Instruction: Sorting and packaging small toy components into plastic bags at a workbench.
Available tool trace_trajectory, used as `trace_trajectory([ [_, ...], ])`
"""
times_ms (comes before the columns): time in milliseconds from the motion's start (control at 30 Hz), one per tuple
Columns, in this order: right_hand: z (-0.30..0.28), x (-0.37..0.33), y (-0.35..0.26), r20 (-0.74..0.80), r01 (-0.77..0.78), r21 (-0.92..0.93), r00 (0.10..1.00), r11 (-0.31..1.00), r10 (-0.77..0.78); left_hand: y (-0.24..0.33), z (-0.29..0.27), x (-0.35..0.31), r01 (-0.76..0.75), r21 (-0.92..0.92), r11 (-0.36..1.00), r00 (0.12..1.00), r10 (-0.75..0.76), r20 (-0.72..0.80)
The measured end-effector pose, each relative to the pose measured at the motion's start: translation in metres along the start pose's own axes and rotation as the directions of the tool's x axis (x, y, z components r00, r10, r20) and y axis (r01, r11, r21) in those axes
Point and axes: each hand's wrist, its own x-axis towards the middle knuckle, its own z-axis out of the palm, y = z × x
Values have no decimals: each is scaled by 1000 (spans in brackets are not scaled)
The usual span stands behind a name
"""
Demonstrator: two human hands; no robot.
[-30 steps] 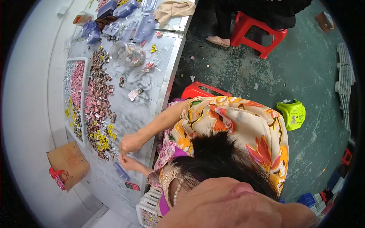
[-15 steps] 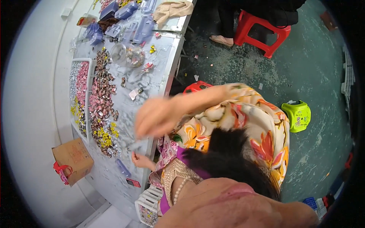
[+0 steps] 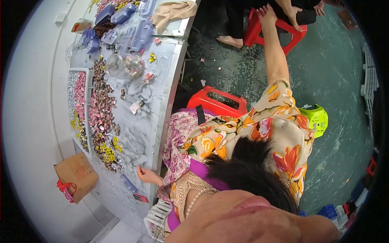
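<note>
My right arm stretches away from the table, toward a co-worker seated at the top. My right hand (image 3: 267, 15) has its fingers apart and appears in front of the red stool (image 3: 252, 32); nothing shows in it. Close beside it is a co-worker's hand (image 3: 293, 17). My left hand (image 3: 146, 175) rests at the table's near edge with its fingers curled; whatever they hold, if anything, is too small to make out. Beyond it lies a long heap of small shiny wrapped pieces (image 3: 103, 109) in brown, pink, yellow and silver.
A white divided tray (image 3: 90, 121) of similar pieces stands behind the heap. On the table are a clear jar (image 3: 131, 67), blue plastic boxes (image 3: 142, 35), a beige cloth (image 3: 172, 13) and a red device (image 3: 140, 197). Another red stool (image 3: 239, 106) and a green stool (image 3: 320, 121) stand on the floor.
My right hand has swung from above the table edge out to the upper right, beside the co-worker. The co-worker's hands have come into view. My left hand stays near the same place, curled.
</note>
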Motion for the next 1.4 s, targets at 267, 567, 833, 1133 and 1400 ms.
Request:
trace_trajectory([
  [267, -2, 22, 22, 106, -116, 192, 990, 974, 96, -14, -8, 1, -21, 22, 1000, 1000, 22, -22],
  [567, -6, 25, 14, 226, -207, 286, 964, 936, 144, -4, -8, 1, -23, 13, 1000, 1000, 23, -2],
  [833, 0, 24, 17, 321, -283, 349, 932, 894, 169, -2, -10, 0, -29, 33, 999, 1000, 29, 3],
  [1133, 1, -13, -12, -43, 494, -632, 747, 597, -664, 2, -13, -3, -37, 61, 997, 999, 38, -19],
  [1400, 29, -16, -56, 272, 460, -888, 560, 20, -783, 7, -9, -1, -39, 47, 998, 999, 39, 11],
])
